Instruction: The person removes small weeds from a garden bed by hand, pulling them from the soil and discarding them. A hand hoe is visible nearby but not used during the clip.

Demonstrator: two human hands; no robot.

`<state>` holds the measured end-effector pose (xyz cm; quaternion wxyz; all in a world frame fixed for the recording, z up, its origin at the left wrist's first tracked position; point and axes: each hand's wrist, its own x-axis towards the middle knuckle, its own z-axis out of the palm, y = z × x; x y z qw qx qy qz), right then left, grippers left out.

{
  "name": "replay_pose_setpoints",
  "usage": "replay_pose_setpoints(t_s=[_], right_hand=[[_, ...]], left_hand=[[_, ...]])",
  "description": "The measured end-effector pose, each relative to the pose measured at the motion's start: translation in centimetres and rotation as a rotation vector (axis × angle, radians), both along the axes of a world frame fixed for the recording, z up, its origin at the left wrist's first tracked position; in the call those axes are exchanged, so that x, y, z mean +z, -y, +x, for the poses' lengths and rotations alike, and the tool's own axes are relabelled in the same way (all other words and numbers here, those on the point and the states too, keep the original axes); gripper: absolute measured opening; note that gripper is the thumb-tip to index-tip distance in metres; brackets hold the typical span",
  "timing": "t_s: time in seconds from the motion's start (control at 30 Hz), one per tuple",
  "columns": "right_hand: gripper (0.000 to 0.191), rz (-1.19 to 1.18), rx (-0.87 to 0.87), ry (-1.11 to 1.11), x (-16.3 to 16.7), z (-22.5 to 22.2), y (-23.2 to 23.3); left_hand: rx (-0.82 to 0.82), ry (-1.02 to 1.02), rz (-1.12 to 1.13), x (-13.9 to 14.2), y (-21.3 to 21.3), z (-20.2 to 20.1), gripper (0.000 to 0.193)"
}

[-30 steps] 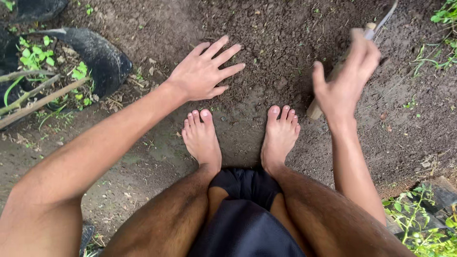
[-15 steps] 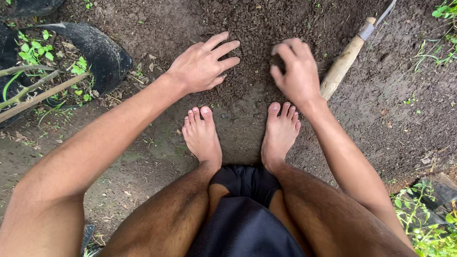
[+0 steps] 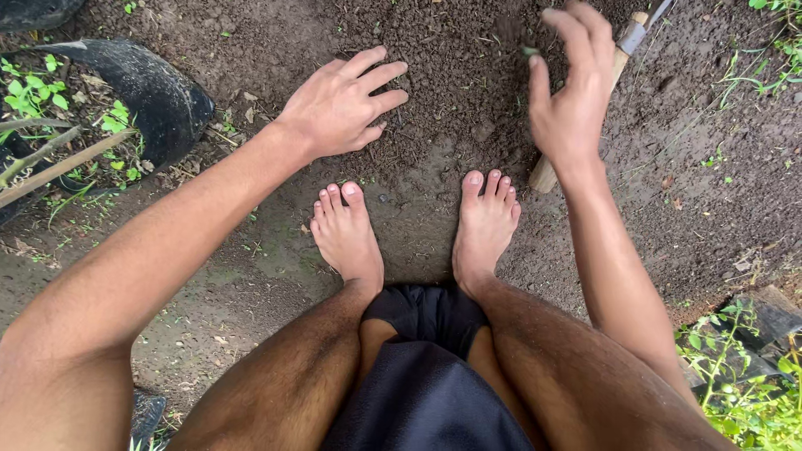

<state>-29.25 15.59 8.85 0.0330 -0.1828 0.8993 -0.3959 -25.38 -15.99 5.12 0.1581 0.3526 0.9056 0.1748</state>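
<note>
Head view looks straight down on a patch of loose dark soil [image 3: 451, 75], crumbly and flecked with small roots and clods, lying far of the person's 2 bare feet. The left hand [image 3: 342, 104] lies flat on this soil, palm down, fingers spread and pressed into the crumbs, holding nothing; laid so, it looks to be levelling or pressing the surface. The right hand [image 3: 572, 92] is raised above the soil's right edge, fingers loosely curled and blurred, its grip partly open with nothing clearly in it; a small speck near the fingertips may be soil, but I cannot tell.

Just behind the right hand lies a tool with a pale wooden handle [image 3: 543, 174], round and smooth, running from near the right foot [image 3: 484, 221] up to a metal collar at the far right. It rests on the ground within easy reach, untouched. The left foot [image 3: 344, 230] stands on smoother, damp, packed earth near the loose patch.

At the far left sits a black curved container [image 3: 150, 88], rubbery in look, with green seedlings and sticks inside. Green weeds [image 3: 735, 367] grow at the near right.
</note>
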Motion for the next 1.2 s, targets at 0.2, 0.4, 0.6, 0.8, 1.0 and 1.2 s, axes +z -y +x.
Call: replay_pose_setpoints(t_s=[0.2, 0.4, 0.6, 0.8, 1.0, 1.2], right_hand=[[0.065, 0.437, 0.148, -0.093, -1.4, 3.3, 3.9], [0.019, 0.252, 0.117, -0.038, -3.3, 6.3, 4.7], [0.019, -0.006, -0.047, 0.267, -2.9, 4.0, -0.5], [0.023, 0.496, 0.026, -0.224, -3.5, 0.2, -5.1], [0.011, 0.470, 0.085, -0.005, -3.8, 1.5, -3.2], [0.013, 0.002, -0.024, 0.596, -1.2, 2.1, -2.9]], left_hand=[[-0.001, -0.015, -0.063, -0.1, -0.1, 0.0, 0.056], [-0.012, -0.004, -0.089, -0.2, -0.2, 0.2, 0.054], [-0.003, -0.013, -0.063, 0.0, -0.2, 0.1, 0.054], [-0.007, -0.019, -0.049, 0.2, -0.3, 0.0, 0.051], [0.011, -0.030, -0.040, 0.4, -0.1, 0.2, 0.051], [0.029, -0.030, -0.013, 0.2, -0.4, 0.1, 0.048]])
